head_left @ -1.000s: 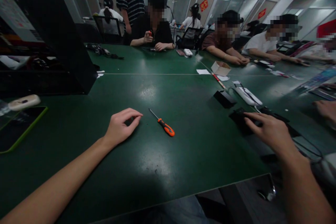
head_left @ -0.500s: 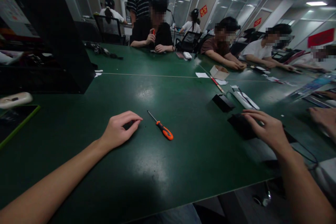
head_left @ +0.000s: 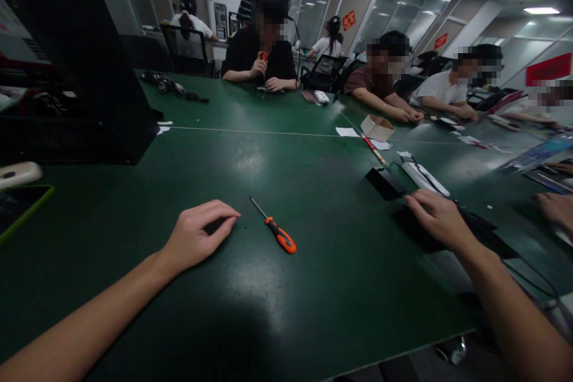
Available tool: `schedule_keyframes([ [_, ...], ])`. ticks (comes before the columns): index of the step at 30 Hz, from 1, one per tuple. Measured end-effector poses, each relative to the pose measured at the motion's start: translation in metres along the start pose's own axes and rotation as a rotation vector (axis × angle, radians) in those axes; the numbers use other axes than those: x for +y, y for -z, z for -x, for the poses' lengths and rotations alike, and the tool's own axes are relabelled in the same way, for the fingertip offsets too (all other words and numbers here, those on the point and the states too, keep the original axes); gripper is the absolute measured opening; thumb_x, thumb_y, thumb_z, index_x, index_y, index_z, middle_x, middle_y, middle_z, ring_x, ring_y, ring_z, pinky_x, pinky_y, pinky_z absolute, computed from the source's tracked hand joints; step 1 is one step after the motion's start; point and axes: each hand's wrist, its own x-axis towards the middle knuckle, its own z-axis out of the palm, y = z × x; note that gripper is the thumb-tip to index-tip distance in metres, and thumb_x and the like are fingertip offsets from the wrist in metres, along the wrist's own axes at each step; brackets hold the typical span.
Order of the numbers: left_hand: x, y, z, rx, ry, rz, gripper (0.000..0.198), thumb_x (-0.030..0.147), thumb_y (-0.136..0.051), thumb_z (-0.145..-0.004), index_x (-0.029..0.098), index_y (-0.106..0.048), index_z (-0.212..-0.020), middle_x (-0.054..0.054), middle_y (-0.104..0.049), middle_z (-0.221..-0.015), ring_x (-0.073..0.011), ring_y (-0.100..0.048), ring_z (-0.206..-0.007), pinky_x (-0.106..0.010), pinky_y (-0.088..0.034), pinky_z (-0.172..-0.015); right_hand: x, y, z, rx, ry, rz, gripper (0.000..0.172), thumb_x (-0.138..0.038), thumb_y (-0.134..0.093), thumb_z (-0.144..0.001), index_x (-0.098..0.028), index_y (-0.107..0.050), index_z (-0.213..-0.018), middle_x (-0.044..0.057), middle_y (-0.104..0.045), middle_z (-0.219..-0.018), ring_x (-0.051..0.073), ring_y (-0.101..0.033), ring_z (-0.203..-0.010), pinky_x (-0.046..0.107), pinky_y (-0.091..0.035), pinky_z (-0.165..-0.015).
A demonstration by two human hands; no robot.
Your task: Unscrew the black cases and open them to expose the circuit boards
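Observation:
A screwdriver (head_left: 281, 235) with an orange and black handle lies on the green table, its metal shaft pointing away and to the left. My left hand (head_left: 197, 233) rests left of its tip. Thumb and fingers come together there with nothing visible in them. At the right, my right hand (head_left: 436, 215) is bent over a dark, blurred flat object (head_left: 414, 230). Its fingers are curled, and whatever they hold, if anything, is hidden. Just beyond my right fingertips sits a small black box-like piece (head_left: 385, 184), apart from them.
Right of centre are a white power strip (head_left: 425, 174), an open cardboard box (head_left: 377, 128) and papers. A large black case (head_left: 89, 101) stands at the left, near a green-edged tablet (head_left: 27, 209). Across the table sit several people; another person's hand (head_left: 555, 212) is at far right.
The view has shifted slightly. My right hand has turned and its fingers have moved a little left over the dark object. My left hand and the screwdriver keep their places on the table.

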Motion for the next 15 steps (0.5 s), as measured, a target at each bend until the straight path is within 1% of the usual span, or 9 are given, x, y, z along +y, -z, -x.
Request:
schedule_keyframes([
  [4, 0.000, 0.000, 0.001, 0.003, 0.009, 0.005, 0.012, 0.017, -0.063, -0.092, 0.018, -0.075, -0.094, -0.004, -0.076, -0.087, -0.0163, -0.072, -0.078, -0.026, -0.057, -0.074, 0.008, 0.000, -0.002, -0.049, 0.003, 0.020, 0.039, -0.050, -0.041, -0.095, -0.023, -0.052, -0.070, 0.007, -0.061, -0.072, 0.021, -0.059, -0.071, 0.035, -0.045, -0.071],
  [7, -0.001, -0.001, 0.001, 0.018, 0.016, 0.011, 0.013, 0.018, -0.062, -0.092, 0.018, -0.075, -0.093, -0.005, -0.076, -0.086, -0.0171, -0.073, -0.078, -0.027, -0.057, -0.073, 0.007, -0.002, -0.004, -0.105, 0.025, 0.035, 0.039, -0.049, -0.041, -0.094, -0.024, -0.050, -0.066, 0.007, -0.061, -0.072, 0.021, -0.059, -0.072, 0.034, -0.045, -0.073],
  [10, -0.001, -0.002, 0.002, 0.016, 0.002, 0.021, 0.013, 0.017, -0.062, -0.092, 0.017, -0.075, -0.093, -0.006, -0.076, -0.087, -0.0173, -0.072, -0.079, -0.027, -0.057, -0.074, 0.004, -0.003, -0.007, -0.127, 0.009, 0.069, 0.040, -0.050, -0.039, -0.094, -0.024, -0.051, -0.066, 0.008, -0.061, -0.073, 0.021, -0.059, -0.073, 0.034, -0.045, -0.074],
  [13, -0.002, -0.003, 0.003, 0.009, -0.020, 0.028, 0.012, 0.016, -0.062, -0.092, 0.017, -0.074, -0.094, -0.006, -0.076, -0.087, -0.0168, -0.072, -0.079, -0.027, -0.056, -0.075, 0.001, 0.001, -0.016, -0.130, -0.029, 0.125, 0.042, -0.053, -0.039, -0.093, -0.022, -0.058, -0.071, 0.010, -0.063, -0.077, 0.024, -0.060, -0.077, 0.036, -0.045, -0.077],
  [15, -0.002, -0.004, 0.004, 0.007, -0.026, 0.029, 0.012, 0.015, -0.062, -0.093, 0.016, -0.074, -0.094, -0.006, -0.075, -0.087, -0.0164, -0.072, -0.079, -0.027, -0.056, -0.075, 0.002, 0.004, -0.028, -0.121, -0.064, 0.189, 0.043, -0.056, -0.042, -0.092, -0.020, -0.061, -0.081, 0.014, -0.066, -0.087, 0.027, -0.061, -0.086, 0.039, -0.045, -0.082],
])
